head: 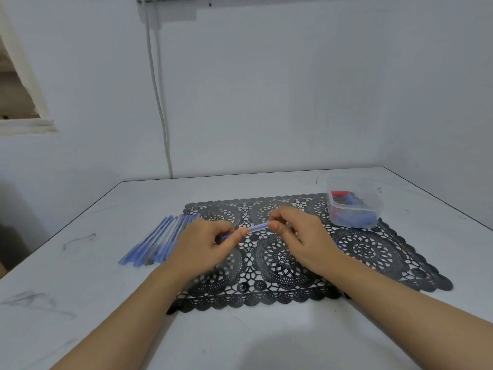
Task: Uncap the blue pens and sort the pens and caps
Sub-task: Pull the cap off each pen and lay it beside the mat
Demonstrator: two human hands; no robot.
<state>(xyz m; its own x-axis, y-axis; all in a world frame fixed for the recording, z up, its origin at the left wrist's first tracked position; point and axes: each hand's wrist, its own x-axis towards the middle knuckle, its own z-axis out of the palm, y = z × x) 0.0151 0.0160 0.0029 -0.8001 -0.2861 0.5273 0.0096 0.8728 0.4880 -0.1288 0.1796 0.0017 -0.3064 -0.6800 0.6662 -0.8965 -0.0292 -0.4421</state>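
Both hands hold one blue pen [256, 227] above the black lace mat [373, 252]. My left hand [205, 247] grips the pen's left end, my right hand [301, 236] pinches its right end; the barrel shows between the two thumbs. Whether the cap is on is hidden by the fingers. A row of several blue pens [157, 241] lies on the table to the left of the mat. A clear plastic box [353, 202] at the mat's far right corner holds blue caps and a red piece. A bit of blue [339, 245] peeks out beside my right hand.
The white table [80, 303] has dark scuff marks and its far edge meets a white wall. A white cable [160, 102] runs down the wall to the table's back edge.
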